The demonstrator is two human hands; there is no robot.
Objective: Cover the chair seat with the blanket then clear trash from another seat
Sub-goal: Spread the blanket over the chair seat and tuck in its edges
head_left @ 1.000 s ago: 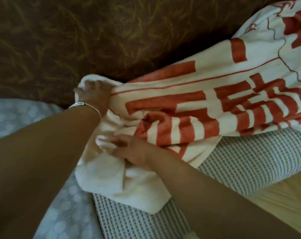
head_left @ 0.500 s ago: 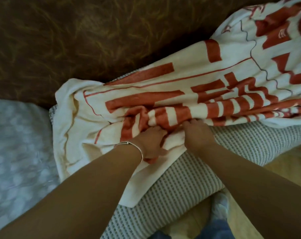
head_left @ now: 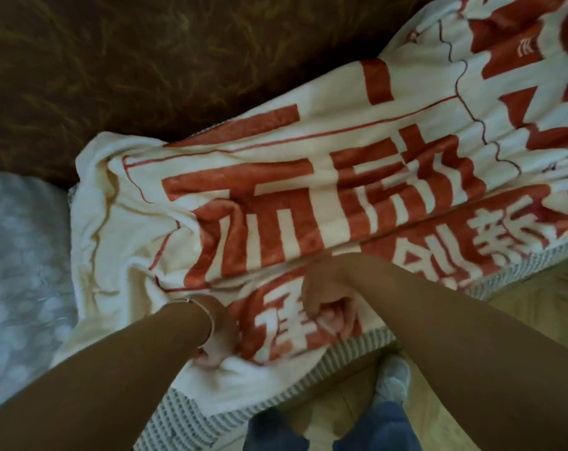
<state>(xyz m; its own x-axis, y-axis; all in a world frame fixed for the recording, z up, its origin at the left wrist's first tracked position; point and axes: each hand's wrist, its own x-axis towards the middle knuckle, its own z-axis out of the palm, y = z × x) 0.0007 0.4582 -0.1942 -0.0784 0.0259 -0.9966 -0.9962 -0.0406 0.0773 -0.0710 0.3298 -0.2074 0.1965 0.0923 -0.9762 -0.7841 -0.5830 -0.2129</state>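
Observation:
A cream blanket (head_left: 308, 177) with large red characters lies spread over the seat, which wears a grey-and-white waffle cover (head_left: 185, 421). The blanket reaches from the brown backrest to the seat's front edge. My left hand (head_left: 217, 340), with a thin silver bangle on the wrist, grips the blanket's near edge low at the front. My right hand (head_left: 328, 297) is fisted on the blanket's front hem just to the right. Both hands hold cloth close together over the front of the seat.
A dark brown patterned backrest (head_left: 146, 66) runs along the top. A pale dotted cushion (head_left: 19, 271) adjoins the seat on the left. Below the seat's front edge are tan floor (head_left: 536, 304), my blue trouser legs (head_left: 341, 431) and a light shoe (head_left: 393, 375).
Both hands left the blanket's left corner, gathered at its middle, and have drawn the near edge toward me and down, unfolding more red lettering across the seat.

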